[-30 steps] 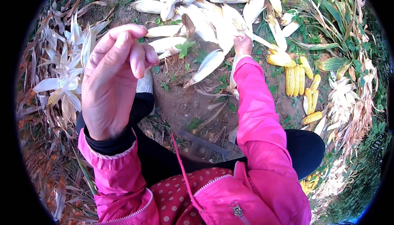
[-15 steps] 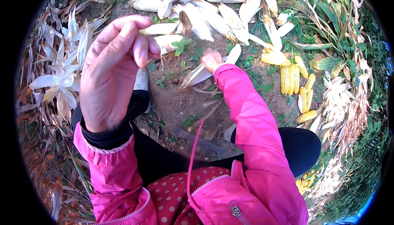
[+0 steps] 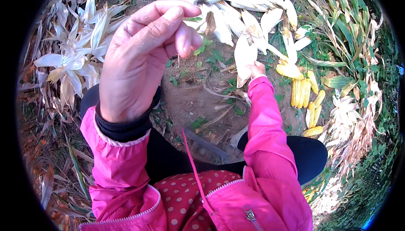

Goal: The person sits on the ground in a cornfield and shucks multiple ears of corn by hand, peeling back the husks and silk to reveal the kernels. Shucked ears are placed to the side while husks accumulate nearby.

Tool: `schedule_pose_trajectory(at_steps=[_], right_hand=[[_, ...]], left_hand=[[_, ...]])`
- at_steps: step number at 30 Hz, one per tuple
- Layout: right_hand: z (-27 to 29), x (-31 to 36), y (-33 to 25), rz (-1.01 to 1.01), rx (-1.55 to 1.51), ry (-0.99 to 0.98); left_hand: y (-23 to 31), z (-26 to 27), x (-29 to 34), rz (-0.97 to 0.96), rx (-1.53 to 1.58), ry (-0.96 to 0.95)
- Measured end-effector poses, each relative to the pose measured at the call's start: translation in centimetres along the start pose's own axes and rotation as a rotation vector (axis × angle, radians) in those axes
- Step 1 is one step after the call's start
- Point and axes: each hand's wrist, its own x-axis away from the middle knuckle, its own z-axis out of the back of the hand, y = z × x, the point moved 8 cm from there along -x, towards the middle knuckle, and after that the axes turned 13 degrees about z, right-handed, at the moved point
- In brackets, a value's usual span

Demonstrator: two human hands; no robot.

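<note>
My left hand [image 3: 139,54] is raised close in front of me, its fingers curled in toward the thumb. A thin wisp shows under its fingertips; whatever is inside the hand is hidden. Farther off, my right hand [image 3: 256,69] is closed at the right side of a corn ear in pale husk [image 3: 244,60], near its lower end. That ear lies beside the far pile of husked-in corn ears [image 3: 225,24], some of which show bare yellow kernels.
Bare yellow corn cobs [image 3: 300,92] lie in a group at the right. Loose dry husks [image 3: 69,66] are heaped at the left, and more husks [image 3: 344,104] lie at the far right beside green stalks [image 3: 337,16]. A grey flat strip [image 3: 204,142] is between my legs.
My right hand has moved right with a corn ear, which now points more straight away from me. My left hand, still curled, appears farther right and higher.
</note>
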Motion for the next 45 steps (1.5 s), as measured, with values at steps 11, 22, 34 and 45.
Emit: schedule_pose_trajectory(at_steps=[11, 22, 34, 45], right_hand=[[-37.2, 17.9, -23.6, 0.871, 0.459, -1.026], [-40.0, 8.9, -10.2, 0.687, 0.88, -0.65], [-32.9, 2.8, -6.1, 0.687, 1.601, -0.605], [-26.6, 8.8, -12.9, 0.421, 0.675, -0.62]], left_hand=[[-1.1, -4.6, 1.4, 0.014, 0.089, -0.154], [3.7, 4.5, 4.4, -0.215, 0.369, 0.094], [3.8, 7.4, 4.4, -0.221, 0.537, 0.182], [3.3, 9.1, 4.4, -0.31, 0.444, 0.46]])
